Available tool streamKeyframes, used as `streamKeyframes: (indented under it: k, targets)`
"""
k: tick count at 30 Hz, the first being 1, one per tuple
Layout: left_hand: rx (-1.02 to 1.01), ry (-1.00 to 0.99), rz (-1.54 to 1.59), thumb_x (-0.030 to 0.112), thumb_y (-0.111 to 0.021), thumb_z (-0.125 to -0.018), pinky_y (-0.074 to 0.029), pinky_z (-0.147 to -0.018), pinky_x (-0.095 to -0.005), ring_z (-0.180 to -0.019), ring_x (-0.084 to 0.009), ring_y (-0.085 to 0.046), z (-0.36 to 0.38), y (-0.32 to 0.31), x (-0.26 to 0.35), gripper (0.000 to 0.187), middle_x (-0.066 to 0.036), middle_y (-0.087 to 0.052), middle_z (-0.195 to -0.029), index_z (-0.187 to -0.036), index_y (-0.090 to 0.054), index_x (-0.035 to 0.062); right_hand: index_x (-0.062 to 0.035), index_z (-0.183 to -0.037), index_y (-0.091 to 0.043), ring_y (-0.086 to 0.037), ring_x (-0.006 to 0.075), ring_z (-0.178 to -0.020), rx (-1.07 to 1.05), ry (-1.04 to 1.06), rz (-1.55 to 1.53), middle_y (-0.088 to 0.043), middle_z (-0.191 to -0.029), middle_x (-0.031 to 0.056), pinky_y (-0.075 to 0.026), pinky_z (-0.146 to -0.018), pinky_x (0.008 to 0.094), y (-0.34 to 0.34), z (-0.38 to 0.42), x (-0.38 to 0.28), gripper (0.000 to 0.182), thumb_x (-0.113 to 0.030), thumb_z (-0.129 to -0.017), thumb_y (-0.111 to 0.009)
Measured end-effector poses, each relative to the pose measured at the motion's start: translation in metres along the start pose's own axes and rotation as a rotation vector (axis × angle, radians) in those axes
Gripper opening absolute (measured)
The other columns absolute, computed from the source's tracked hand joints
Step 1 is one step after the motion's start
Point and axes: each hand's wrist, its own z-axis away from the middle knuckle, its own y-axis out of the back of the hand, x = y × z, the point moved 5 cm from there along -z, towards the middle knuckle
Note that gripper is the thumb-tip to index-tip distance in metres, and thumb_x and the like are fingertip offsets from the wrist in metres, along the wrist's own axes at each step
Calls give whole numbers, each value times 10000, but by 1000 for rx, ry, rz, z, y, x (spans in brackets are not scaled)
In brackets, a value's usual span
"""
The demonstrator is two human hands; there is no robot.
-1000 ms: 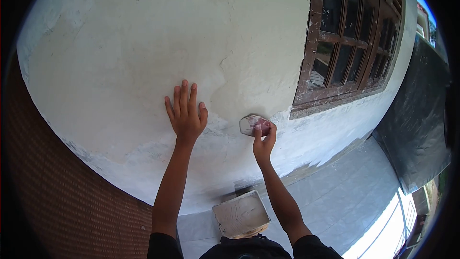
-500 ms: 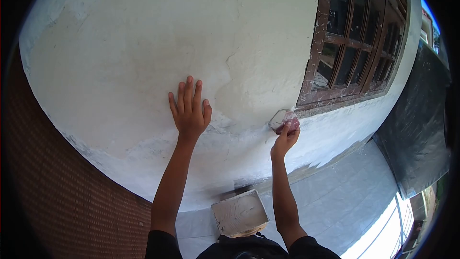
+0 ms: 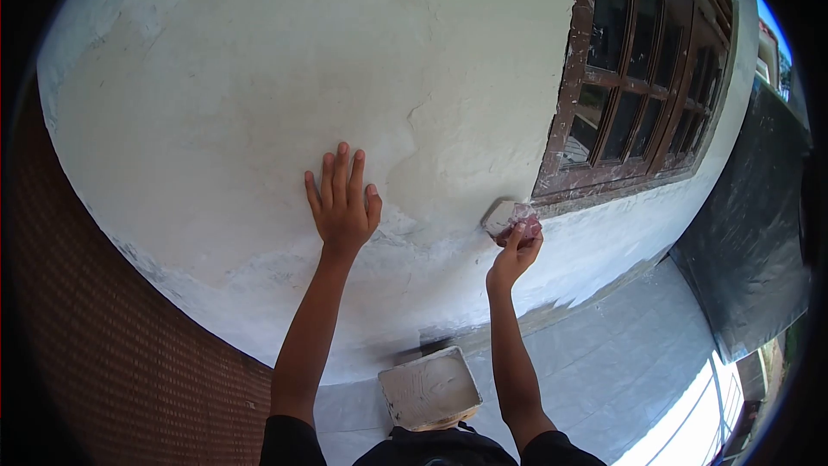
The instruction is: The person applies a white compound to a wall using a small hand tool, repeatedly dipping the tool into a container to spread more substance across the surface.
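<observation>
My left hand (image 3: 343, 211) lies flat against the pale plastered wall (image 3: 241, 78), its fingers spread and nothing in it. In my right hand (image 3: 513, 261) is a putty scraper (image 3: 500, 219), dark red and smeared with white, pinched between thumb and fingers. The scraper is at the wall, just below the lower left corner of the brown window frame (image 3: 595, 179). Below my hands stands a rectangular tub (image 3: 470, 362) of whitish putty, close to my body.
Grey sheeting (image 3: 586, 371) covers the ground along the wall's foot. A woven brown panel (image 3: 129, 319) borders the left side. Dark sheeting (image 3: 742, 216) hangs at the right, beyond the glazed window. Rough, patchy plaster and cracks mark the wall.
The scraper has shifted very slightly left, still beside the window corner. My left hand stays on the wall, and the view has moved a little.
</observation>
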Motion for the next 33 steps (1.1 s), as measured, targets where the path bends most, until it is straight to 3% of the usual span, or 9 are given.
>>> streamKeyframes:
  k: [4,7,12,16,20,24,26,30,33]
  targets:
    - [9,-3,22,235,-452,-934,-160,-1147,-533,-1385,-292,-343,1,0,1,482,-114,-407,-1480,-1390,-463,76,9,-1103,-538,-506,246,-909,-662,452,313,-593,-989,133,-425,-791,348,-62,54,-29,272,-95,-883,-659]
    - [10,-7,27,232,-452,-933,-157,-1148,-532,-1386,-289,-342,0,1,1,484,-114,-405,-1481,-1392,-462,79,14,-1112,-533,-518,228,-859,-696,722,561,-551,-968,148,-422,-762,299,-84,48,-49,278,-66,-877,-656]
    - [12,0,19,230,-451,-932,-157,-1148,-530,-1384,-289,-347,2,1,0,484,-115,-412,-1477,-1392,-463,80,24,-1248,-442,-568,183,-950,51,21,-8,-554,-1112,132,-507,-796,290,-30,-35,-25,357,-204,-993,-545]
    - [12,-1,17,228,-455,-929,-168,-1145,-531,-1377,-290,-357,0,0,1,480,-114,-425,-1468,-1386,-470,80,14,-1196,-464,-575,160,-903,-303,223,103,-559,-1066,116,-498,-753,284,-48,5,-34,308,-124,-953,-594]
    - [11,-6,18,227,-459,-926,-166,-1145,-530,-1385,-287,-344,1,1,1,482,-113,-424,-1470,-1384,-471,79,15,-1136,-526,-477,280,-851,-839,776,593,-548,-1005,173,-379,-776,362,-72,57,-33,327,-62,-851,-666]
    - [18,-9,14,228,-460,-926,-165,-1147,-528,-1389,-286,-336,2,1,0,481,-112,-424,-1470,-1384,-472,80,20,-1206,-481,-535,206,-995,-130,84,149,-544,-1063,135,-464,-847,326,-37,-5,-17,316,-147,-961,-590]
    - [2,-6,10,227,-462,-925,-165,-1147,-528,-1384,-285,-342,2,0,1,479,-110,-425,-1469,-1382,-475,82,14,-1194,-473,-540,182,-981,-41,89,39,-547,-1065,131,-490,-783,296,-27,-7,-24,290,-141,-970,-574]
    - [9,-2,22,224,-464,-923,-164,-1148,-528,-1384,-286,-342,1,1,2,480,-108,-425,-1469,-1382,-475,86,3,-1094,-527,-525,206,-839,-700,621,471,-603,-929,119,-435,-738,331,-48,51,-25,254,-63,-879,-646]
    - [11,0,31,223,-463,-923,-162,-1148,-528,-1384,-286,-342,2,1,1,480,-106,-422,-1471,-1385,-474,89,11,-1083,-550,-496,243,-774,-674,687,564,-592,-941,149,-397,-733,352,-49,47,-21,271,-43,-843,-662]
